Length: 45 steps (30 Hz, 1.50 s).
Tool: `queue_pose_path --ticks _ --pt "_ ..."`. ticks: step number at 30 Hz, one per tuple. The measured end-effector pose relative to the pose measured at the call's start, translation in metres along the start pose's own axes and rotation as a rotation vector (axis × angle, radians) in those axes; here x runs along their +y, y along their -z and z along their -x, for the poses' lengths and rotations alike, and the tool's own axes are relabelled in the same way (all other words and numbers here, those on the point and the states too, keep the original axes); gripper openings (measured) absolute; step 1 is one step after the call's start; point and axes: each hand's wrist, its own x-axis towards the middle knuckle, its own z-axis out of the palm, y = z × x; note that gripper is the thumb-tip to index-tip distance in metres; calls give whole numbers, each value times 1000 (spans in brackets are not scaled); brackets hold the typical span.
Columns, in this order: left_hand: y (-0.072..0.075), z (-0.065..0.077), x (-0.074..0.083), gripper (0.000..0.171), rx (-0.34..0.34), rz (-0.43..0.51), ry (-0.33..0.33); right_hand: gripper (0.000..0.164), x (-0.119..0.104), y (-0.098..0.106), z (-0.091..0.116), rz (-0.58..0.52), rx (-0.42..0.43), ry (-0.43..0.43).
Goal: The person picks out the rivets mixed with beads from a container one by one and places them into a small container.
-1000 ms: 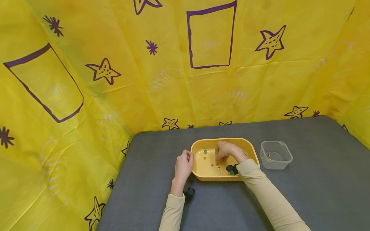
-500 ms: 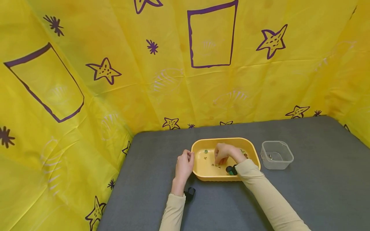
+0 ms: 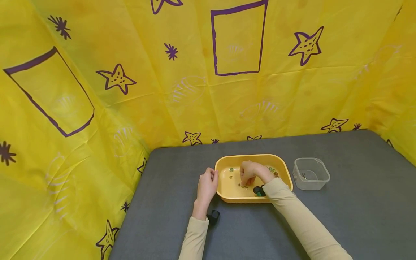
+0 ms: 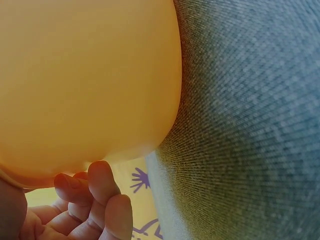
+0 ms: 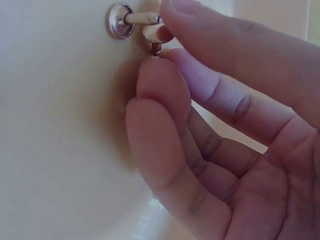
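Observation:
My left hand (image 3: 208,186) grips the left rim of a yellow plastic tray (image 3: 227,198). In the left wrist view its curled fingers (image 4: 101,182) are at the outer wall, under the rim. My right hand (image 3: 249,172) reaches down into the tray. Its thumb and fingertips pinch a small shiny metal rivet (image 5: 156,34) with a domed cap and short shank. Right beside it another rivet (image 5: 121,21) lies on its side on the tray floor. Several small metal pieces are scattered around the fingertips in the head view, partly hidden by the hand.
To the tray's right stands a clear plastic container (image 3: 311,177) with a few small metal pieces inside. Green round pieces (image 3: 231,169) lie in the tray, with more at its right end. A yellow patterned curtain (image 3: 182,108) hangs behind the grey table (image 3: 357,202).
My right hand has shifted slightly left and down toward the small metal pieces, uncovering more pieces at the tray's right end. My left hand stays at the rim.

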Motion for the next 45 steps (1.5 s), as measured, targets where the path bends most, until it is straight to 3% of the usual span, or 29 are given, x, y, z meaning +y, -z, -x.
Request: queue_pose_path --ticks 6,17,45 --pt "1 3 0 26 42 32 -77 10 -1 -1 0 -2 -7 9" --pt "1 -1 1 18 -29 -7 31 11 2 -1 0 4 -10 45" --pt "2 -1 2 18 -41 -8 65 24 3 3 1 -21 42 69"
